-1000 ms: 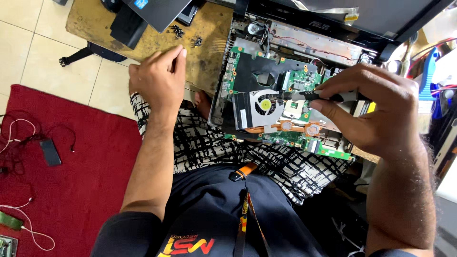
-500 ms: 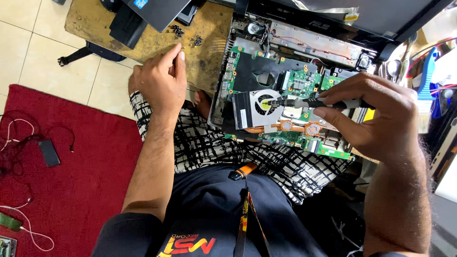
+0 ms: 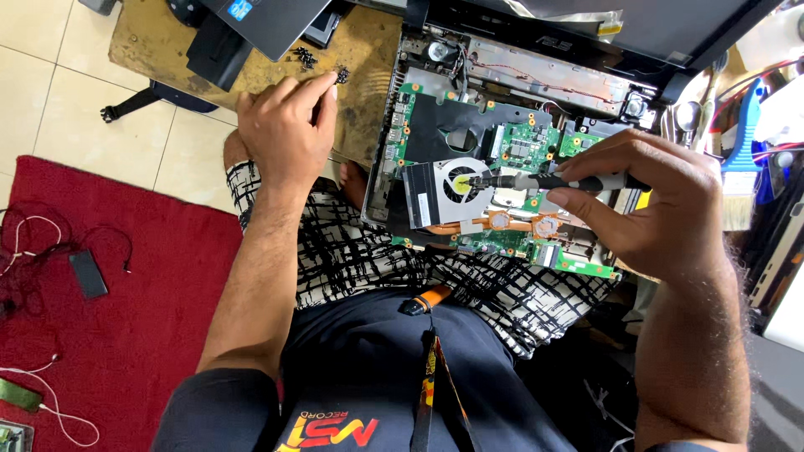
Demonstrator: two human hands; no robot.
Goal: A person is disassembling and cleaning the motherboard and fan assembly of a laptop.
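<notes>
The right hand (image 3: pixel 662 209) grips a black screwdriver (image 3: pixel 544 181), its tip just left on the cooling fan (image 3: pixel 448 191); the left hand (image 3: pixel 280 130) pinches small black screws (image 3: pixel 339 75) at its fingertips on the table (image 3: pixel 167 42).

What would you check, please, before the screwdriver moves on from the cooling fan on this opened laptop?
1. Screwdriver gripped in the right hand: ok.
2. Tip over the cooling fan hub: ok; whether it sits in a screw head, cannot tell.
3. Left hand clear of the motherboard, by the loose black screws on the wooden board: ok.
4. Removed screws gathered in one place: ok, two small clusters.
5. Laptop steady, partly across the lap: cannot tell.
6. Fan cable unplugged: cannot tell.
</notes>
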